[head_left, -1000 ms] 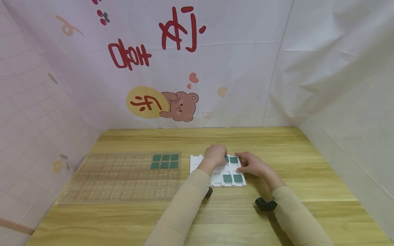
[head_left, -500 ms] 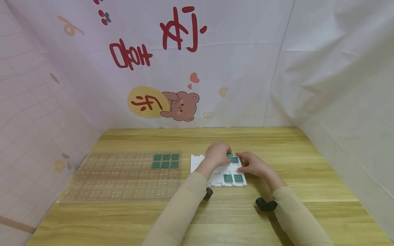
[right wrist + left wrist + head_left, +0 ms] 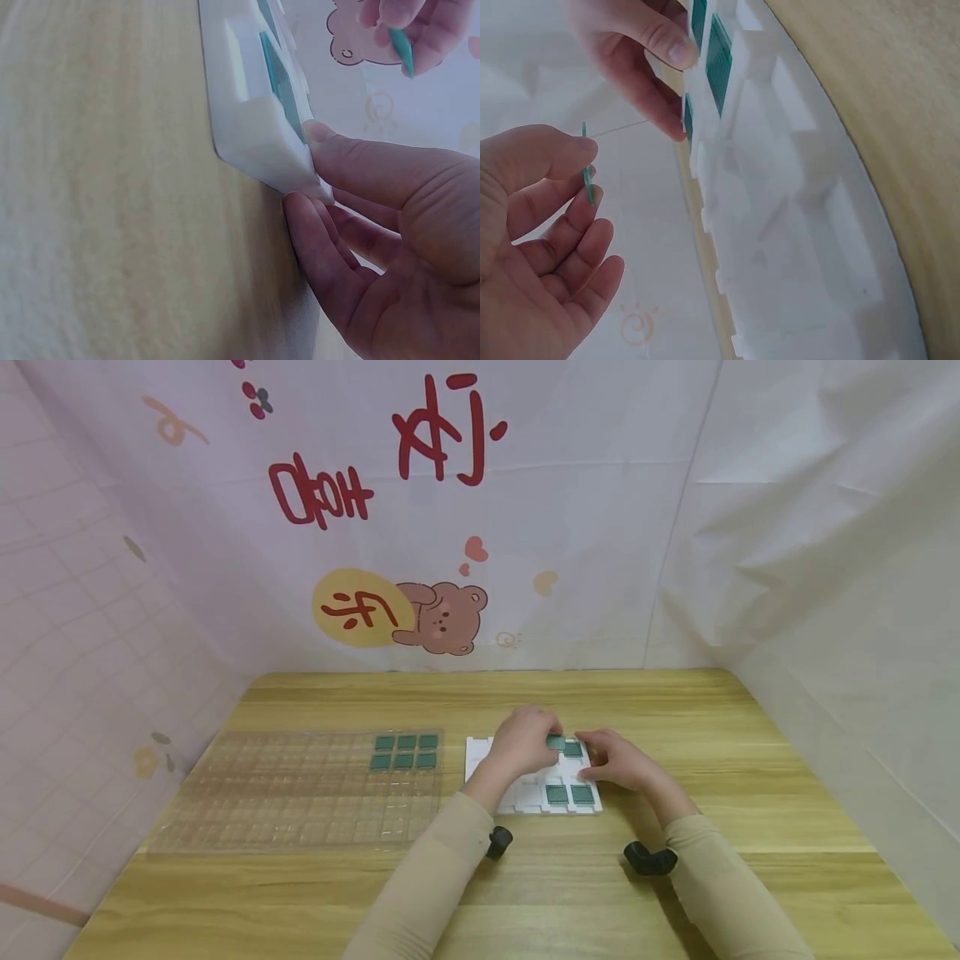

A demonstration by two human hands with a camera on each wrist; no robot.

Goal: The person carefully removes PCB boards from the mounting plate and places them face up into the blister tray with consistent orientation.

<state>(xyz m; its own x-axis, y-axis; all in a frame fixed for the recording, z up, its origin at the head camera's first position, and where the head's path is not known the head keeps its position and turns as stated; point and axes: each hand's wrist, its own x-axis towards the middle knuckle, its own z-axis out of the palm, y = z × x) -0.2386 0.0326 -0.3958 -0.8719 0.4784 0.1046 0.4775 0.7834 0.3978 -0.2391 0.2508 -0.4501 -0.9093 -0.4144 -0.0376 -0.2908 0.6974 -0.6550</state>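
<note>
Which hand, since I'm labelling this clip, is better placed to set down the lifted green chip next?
Probably the left hand: it pinches the green chip clear of the white tray and is nearer the transparent tray. The right hand grips the white tray's edge.

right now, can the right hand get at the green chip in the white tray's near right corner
Probably yes: the right hand holds the white tray right beside that green chip, and nothing covers it, though it may need to let go first.
</note>
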